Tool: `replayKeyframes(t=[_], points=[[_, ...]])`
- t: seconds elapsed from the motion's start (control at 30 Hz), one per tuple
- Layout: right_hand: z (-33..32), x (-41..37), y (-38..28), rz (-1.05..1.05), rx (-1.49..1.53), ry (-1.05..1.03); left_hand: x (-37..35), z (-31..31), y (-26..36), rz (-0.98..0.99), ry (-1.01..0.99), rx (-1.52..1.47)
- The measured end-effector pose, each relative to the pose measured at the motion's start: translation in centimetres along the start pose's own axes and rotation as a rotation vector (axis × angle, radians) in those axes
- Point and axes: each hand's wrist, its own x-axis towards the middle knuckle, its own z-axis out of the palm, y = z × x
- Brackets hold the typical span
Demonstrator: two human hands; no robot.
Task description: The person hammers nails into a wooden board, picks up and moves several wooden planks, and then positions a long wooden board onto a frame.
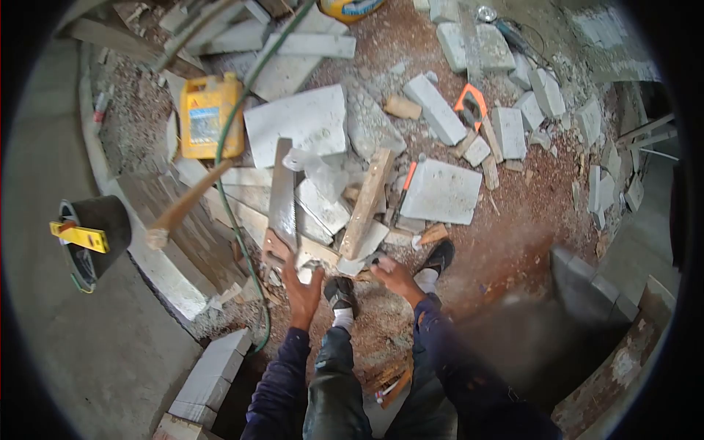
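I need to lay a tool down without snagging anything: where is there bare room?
The grey floor between the bucket and the stacked pale blocks looks bare; the reddish ground right of the square slab is mostly so. It is crowded between the handsaw and wooden strip.

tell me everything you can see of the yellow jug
The yellow, plastic-looking jug has a boxy body, a looped carrying handle moulded into its top and what looks like a yellow cap beside it. A pale and blue label with a small red mark covers much of the face; its print is too small to read. It seems upright, left of a large whitish slab. A green hose crosses in front; contact is unclear.
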Motion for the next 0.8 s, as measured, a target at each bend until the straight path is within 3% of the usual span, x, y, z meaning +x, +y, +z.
replayKeyframes(t=[0.07, 0.1, 0.13, 0.17, 0.2, 0.23, 0.27, 0.33, 0.43, 0.5, 0.57, 0.63, 0.67, 0.7, 0.77, 0.8], points=[[-1.6, -0.6, 3.1, 0.092, -0.292, -0.272, -5.3, -1.1, -4.8, -0.164, -0.270, 0.053], [-0.9, -3.2, 5.0, 0.092, -0.198, -0.078, -10.5, 1.1, -15.5, 0.284, -0.331, 0.412], [-0.8, -5.2, 7.4, 0.083, 0.033, 0.031, -13.5, 0.0, -16.1, 0.358, -0.408, 0.301], [-3.0, -8.0, 3.9, 0.169, -0.086, -0.008, -13.8, -4.3, -7.8, -0.092, -0.658, 0.231], [-5.2, -11.3, 0.6, 0.258, -0.207, -0.046, -15.5, -6.3, -6.0, -0.350, -0.875, 0.255], [-5.2, -11.3, 6.6, 0.210, -0.267, -0.053, -16.7, -7.6, -5.6, -0.317, -1.152, 0.233], [-5.1, -11.2, 12.9, 0.161, -0.327, -0.057, -18.8, -8.1, -5.8, -0.395, -1.156, 0.287], [-9.2, -17.0, 6.0, 0.258, -0.454, -0.032, -21.4, -8.6, -6.0, -0.448, -1.140, 0.342], [-12.8, -21.2, 5.8, 0.376, -0.293, 0.075, -21.6, -9.4, -3.8, -0.281, -1.042, 0.430], [-15.0, -24.7, 0.4, 0.332, -0.348, 0.138, -20.2, -9.1, -2.0, -0.382, -1.103, 0.495], [-17.6, -26.3, -2.9, 0.280, -0.404, 0.215, -18.8, -8.4, 2.4, -0.296, -0.968, 0.470], [-18.8, -27.2, -3.0, 0.315, -0.313, 0.180, -17.1, -8.5, 8.1, -0.226, -0.817, 0.442], [-19.5, -26.9, -2.1, 0.326, -0.137, 0.087, -16.0, -8.4, 11.4, -0.109, -0.764, 0.367], [-19.8, -26.7, -0.6, 0.296, -0.163, 0.074, -15.9, -8.5, 14.3, -0.005, -0.713, 0.295], [-21.7, -27.1, -1.5, 0.097, 0.417, 0.008, -15.3, -7.4, 18.6, -0.051, -0.682, 0.067], [-23.6, -27.4, -3.5, 0.121, -0.052, -0.069, -15.5, -6.4, 20.2, -0.054, -0.666, 0.053]])
